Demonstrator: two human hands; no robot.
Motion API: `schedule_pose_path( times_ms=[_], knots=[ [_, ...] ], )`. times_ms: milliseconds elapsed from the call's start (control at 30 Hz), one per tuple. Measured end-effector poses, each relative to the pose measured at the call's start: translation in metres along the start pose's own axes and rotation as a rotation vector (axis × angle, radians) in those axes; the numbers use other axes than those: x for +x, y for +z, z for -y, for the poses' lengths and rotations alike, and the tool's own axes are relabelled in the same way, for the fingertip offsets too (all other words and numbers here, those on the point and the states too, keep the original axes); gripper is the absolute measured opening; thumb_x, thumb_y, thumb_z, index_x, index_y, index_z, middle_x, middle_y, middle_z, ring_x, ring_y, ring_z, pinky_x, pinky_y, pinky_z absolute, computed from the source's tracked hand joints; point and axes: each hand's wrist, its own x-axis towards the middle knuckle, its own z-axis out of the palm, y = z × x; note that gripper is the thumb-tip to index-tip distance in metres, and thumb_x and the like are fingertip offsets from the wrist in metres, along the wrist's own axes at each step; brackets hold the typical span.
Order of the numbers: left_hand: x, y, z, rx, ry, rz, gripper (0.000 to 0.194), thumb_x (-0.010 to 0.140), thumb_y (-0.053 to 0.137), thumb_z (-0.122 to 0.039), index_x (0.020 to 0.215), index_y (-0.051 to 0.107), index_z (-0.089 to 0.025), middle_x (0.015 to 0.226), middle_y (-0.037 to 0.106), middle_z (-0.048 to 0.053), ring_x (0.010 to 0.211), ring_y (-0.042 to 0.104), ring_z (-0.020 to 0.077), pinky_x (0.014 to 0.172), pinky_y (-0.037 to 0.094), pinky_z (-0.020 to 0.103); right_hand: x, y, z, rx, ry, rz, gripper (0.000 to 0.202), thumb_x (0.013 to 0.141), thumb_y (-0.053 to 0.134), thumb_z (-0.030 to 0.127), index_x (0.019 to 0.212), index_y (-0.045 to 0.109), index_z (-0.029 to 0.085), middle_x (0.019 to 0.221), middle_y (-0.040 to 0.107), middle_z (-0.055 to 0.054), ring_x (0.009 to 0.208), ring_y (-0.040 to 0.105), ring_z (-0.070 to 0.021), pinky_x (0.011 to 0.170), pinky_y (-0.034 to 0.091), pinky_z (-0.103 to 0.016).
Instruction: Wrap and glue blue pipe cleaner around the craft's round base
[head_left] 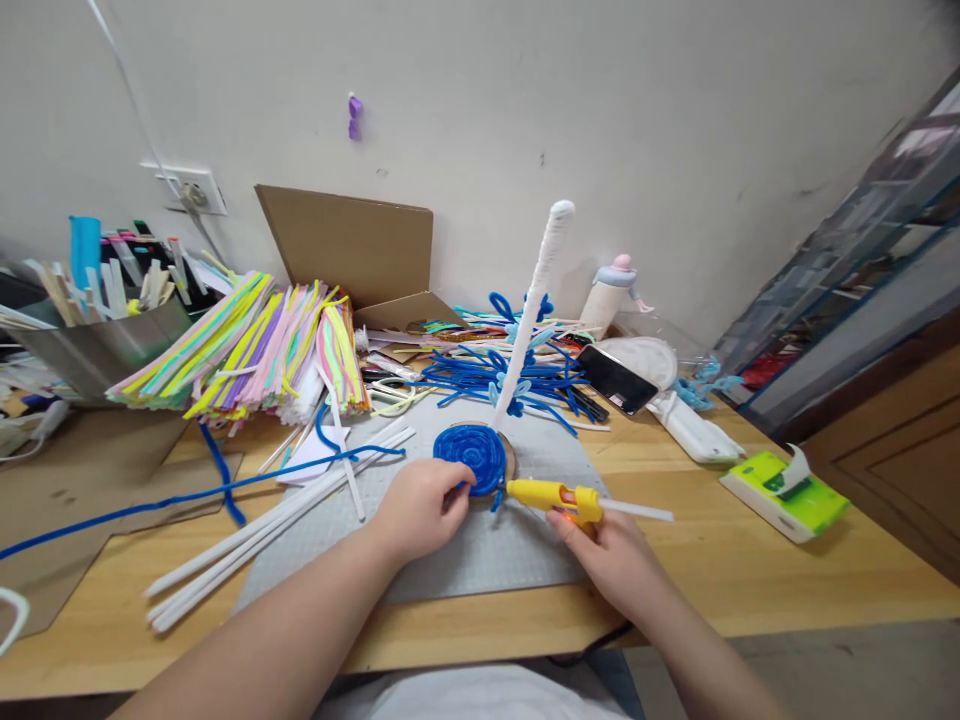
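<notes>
Right hand (616, 560) grips glue gun (541, 494), nozzle (511, 488) at 4 o'clock of coil (470, 450). Left hand (418, 508) at coil's 7 o'clock, pinch unclear

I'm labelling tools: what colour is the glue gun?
The glue gun is mostly yellow, in the head view.

Blocked centre, open right

The white stalk (527, 320) rises mid-frame, blocking a level sweep behind the blue coil (469, 452), with blue stems (484, 376) crowding beyond. White rods (217, 570) obstruct the lower left. Bare tabletop (697, 550) at lower right leaves passage (a tissue pack (780, 503) bounds it).
</notes>
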Motion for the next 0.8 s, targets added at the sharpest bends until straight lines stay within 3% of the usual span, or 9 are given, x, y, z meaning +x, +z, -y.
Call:
schedule_pose_path(
  times_ms=[333,533,800],
  knots=[
    [0.003,0.005,0.006,-0.029,-0.263,-0.025,0.021,0.081,0.047,-0.017,0.091,0.065,-0.023,0.084,0.069,0.001,0.074,0.06,0.0157,0.066,0.041,0.026,-0.003,0.003,0.004,0.015,0.03,0.051,0.045,0.083,0.045,0.055,0.105,0.068,0.022,0.102,0.071,-0.007,0.098,0.064,-0.0267,0.083,0.048,-0.034],
    [0.004,0.005,0.006,-0.057,-0.278,0.008,0.022,0.08,0.048,-0.017,0.09,0.066,-0.024,0.082,0.068,0.0,0.071,0.06,0.0147,0.063,0.04,0.024,-0.007,0.004,0.011,0.01,0.008,0.077,0.044,0.084,0.043,0.054,0.094,0.071,0.021,0.087,0.074,-0.006,0.085,0.067,-0.0264,0.072,0.05,-0.031],
    [0.004,0.003,0.005,-0.06,-0.277,0.011,0.022,0.08,0.048,-0.017,0.091,0.066,-0.023,0.083,0.069,0.001,0.072,0.06,0.0146,0.063,0.04,0.024,-0.01,0.011,0.015,-0.013,-0.029,0.041,0.039,0.085,0.044,0.052,0.1,0.068,0.024,0.094,0.072,-0.005,0.09,0.066,-0.0243,0.075,0.049,-0.03]
  ],
)
